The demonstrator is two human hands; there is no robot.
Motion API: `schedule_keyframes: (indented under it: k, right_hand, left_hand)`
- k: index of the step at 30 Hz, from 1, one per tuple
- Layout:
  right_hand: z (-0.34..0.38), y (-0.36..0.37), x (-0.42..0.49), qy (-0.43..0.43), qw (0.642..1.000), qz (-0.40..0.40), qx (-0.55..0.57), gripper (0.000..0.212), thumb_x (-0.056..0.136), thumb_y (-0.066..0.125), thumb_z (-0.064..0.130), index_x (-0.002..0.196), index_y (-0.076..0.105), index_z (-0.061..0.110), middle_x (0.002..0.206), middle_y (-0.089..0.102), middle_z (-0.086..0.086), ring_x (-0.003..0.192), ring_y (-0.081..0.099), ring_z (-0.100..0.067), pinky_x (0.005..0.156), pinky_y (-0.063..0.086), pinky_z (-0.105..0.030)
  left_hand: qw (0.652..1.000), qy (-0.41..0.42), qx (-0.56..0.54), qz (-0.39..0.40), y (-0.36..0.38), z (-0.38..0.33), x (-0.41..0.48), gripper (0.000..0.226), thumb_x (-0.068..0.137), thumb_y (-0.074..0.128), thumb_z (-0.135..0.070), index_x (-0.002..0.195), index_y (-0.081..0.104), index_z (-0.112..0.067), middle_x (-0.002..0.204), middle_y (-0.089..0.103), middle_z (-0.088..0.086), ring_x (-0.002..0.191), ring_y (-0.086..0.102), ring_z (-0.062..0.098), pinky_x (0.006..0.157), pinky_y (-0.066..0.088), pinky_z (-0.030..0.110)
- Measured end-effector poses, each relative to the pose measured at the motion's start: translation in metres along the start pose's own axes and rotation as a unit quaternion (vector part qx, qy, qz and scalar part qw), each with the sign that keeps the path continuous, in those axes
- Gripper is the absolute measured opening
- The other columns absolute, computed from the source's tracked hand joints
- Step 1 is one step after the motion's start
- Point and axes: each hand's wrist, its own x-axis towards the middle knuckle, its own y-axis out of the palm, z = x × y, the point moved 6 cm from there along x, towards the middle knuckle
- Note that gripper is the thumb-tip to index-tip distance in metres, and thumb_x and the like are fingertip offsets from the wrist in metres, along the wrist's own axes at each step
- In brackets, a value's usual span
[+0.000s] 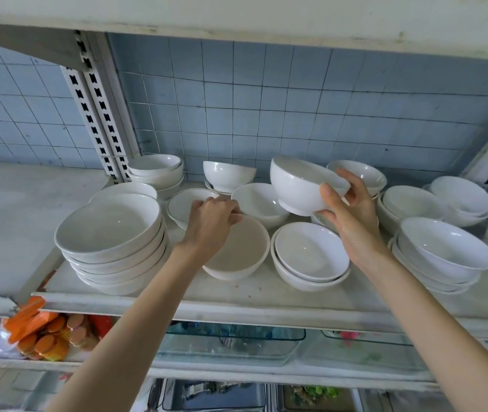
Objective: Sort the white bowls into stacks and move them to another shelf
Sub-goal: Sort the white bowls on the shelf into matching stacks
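Many white bowls stand on the white shelf (177,298). My right hand (346,212) holds a deep footed white bowl (299,185) tilted in the air above the shelf's middle. My left hand (213,221) grips the far rim of a cream bowl (236,257) that rests near the front. A tall stack of wide bowls (112,239) is at the left. A pair of nested bowls (311,257) sits just right of the cream bowl, and a further stack (444,254) stands to the right.
More bowls line the back: a stack (156,171) by the slotted upright post (94,99), a tilted bowl (224,173), others at the far right (462,200). Blue tiles form the back wall. Below are orange packets (40,328) and clear glass trays (230,340).
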Motion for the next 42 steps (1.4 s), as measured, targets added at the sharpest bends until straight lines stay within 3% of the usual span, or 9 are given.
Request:
schedule_keyframes:
  k: [8, 11, 17, 20, 26, 29, 33, 37, 42]
  right_hand:
    - [0.0, -0.005, -0.011, -0.011, 1.0, 0.006, 0.002, 0.068, 0.066, 0.082, 0.033, 0.124, 0.048, 0.022, 0.123, 0.054, 0.002, 0.106, 0.06, -0.009, 0.088, 0.054, -0.036]
    - [0.001, -0.008, -0.014, -0.016, 1.0, 0.014, 0.011, 0.071, 0.057, 0.084, 0.044, 0.117, 0.051, 0.027, 0.123, 0.054, 0.002, 0.104, 0.061, -0.006, 0.083, 0.056, -0.034]
    - [0.006, -0.013, -0.016, -0.024, 0.999, 0.003, 0.022, 0.084, 0.043, 0.086, 0.058, 0.115, 0.053, 0.03, 0.118, 0.057, 0.007, 0.102, 0.062, -0.001, 0.081, 0.056, -0.033]
    - [0.007, -0.013, -0.018, -0.026, 0.999, -0.002, 0.023, 0.09, 0.037, 0.086, 0.062, 0.114, 0.054, 0.03, 0.116, 0.058, 0.009, 0.1, 0.063, 0.001, 0.076, 0.056, -0.029]
    - [0.007, -0.018, -0.022, -0.028, 0.999, -0.019, 0.024, 0.092, 0.035, 0.086, 0.063, 0.114, 0.055, 0.028, 0.114, 0.059, 0.008, 0.1, 0.063, -0.003, 0.079, 0.057, -0.036]
    - [0.007, -0.024, -0.021, -0.03, 0.999, -0.032, 0.019, 0.089, 0.036, 0.086, 0.064, 0.111, 0.055, 0.028, 0.112, 0.061, 0.009, 0.101, 0.062, -0.007, 0.086, 0.055, -0.044]
    - [0.008, -0.026, -0.017, -0.032, 0.999, -0.039, 0.015, 0.086, 0.035, 0.085, 0.066, 0.108, 0.056, 0.03, 0.11, 0.061, 0.01, 0.097, 0.062, -0.002, 0.087, 0.054, -0.039]
    - [0.008, -0.018, -0.008, -0.034, 0.999, -0.027, -0.01, 0.087, 0.044, 0.083, 0.054, 0.119, 0.051, 0.024, 0.117, 0.057, 0.006, 0.101, 0.06, -0.005, 0.085, 0.054, -0.03]
    - [0.001, 0.002, 0.005, -0.028, 0.999, 0.0, -0.047, 0.072, 0.061, 0.084, 0.037, 0.122, 0.049, 0.023, 0.112, 0.057, 0.012, 0.103, 0.058, -0.01, 0.083, 0.052, -0.028]
  left_hand:
    - [0.995, 0.022, -0.084, 0.053, -0.005, 0.006, -0.011, 0.007, 0.087, 0.065, -0.02, 0.089, 0.069, -0.014, 0.08, 0.058, -0.007, 0.08, 0.053, 0.017, 0.06, 0.033, 0.028]
    - [0.995, 0.023, -0.068, 0.075, -0.008, 0.011, -0.013, 0.005, 0.086, 0.067, -0.02, 0.083, 0.068, -0.016, 0.075, 0.058, -0.005, 0.077, 0.053, 0.02, 0.058, 0.034, 0.027]
    - [0.987, -0.058, -0.112, 0.096, -0.005, 0.011, -0.005, 0.029, 0.097, 0.048, -0.029, 0.089, 0.063, -0.005, 0.094, 0.065, 0.013, 0.094, 0.058, 0.033, 0.081, 0.045, 0.038]
    - [0.948, -0.16, -0.247, 0.118, 0.005, 0.012, 0.013, 0.036, 0.099, 0.042, -0.025, 0.096, 0.061, 0.005, 0.096, 0.063, 0.021, 0.099, 0.062, 0.035, 0.09, 0.05, 0.038]
    - [0.829, -0.271, -0.447, 0.198, 0.031, 0.006, 0.027, 0.005, 0.09, 0.05, -0.004, 0.086, 0.052, -0.001, 0.091, 0.053, 0.017, 0.084, 0.055, 0.026, 0.087, 0.053, 0.041]
    - [0.813, -0.294, -0.459, 0.206, 0.033, 0.003, 0.027, 0.013, 0.091, 0.043, 0.003, 0.081, 0.05, -0.001, 0.09, 0.055, 0.018, 0.076, 0.063, 0.03, 0.072, 0.058, 0.037]
    - [0.748, -0.324, -0.529, 0.236, 0.035, 0.001, 0.021, 0.03, 0.089, 0.035, 0.007, 0.118, 0.043, 0.008, 0.099, 0.051, 0.024, 0.049, 0.066, 0.028, 0.043, 0.054, 0.031]
    - [0.737, -0.327, -0.536, 0.25, 0.033, 0.001, 0.022, 0.033, 0.089, 0.035, 0.01, 0.122, 0.042, 0.014, 0.111, 0.05, 0.027, 0.073, 0.064, 0.034, 0.051, 0.058, 0.036]
    - [0.732, -0.327, -0.527, 0.283, 0.033, 0.007, 0.02, 0.04, 0.091, 0.031, 0.008, 0.129, 0.04, 0.011, 0.11, 0.055, 0.027, 0.07, 0.068, 0.034, 0.052, 0.057, 0.038]
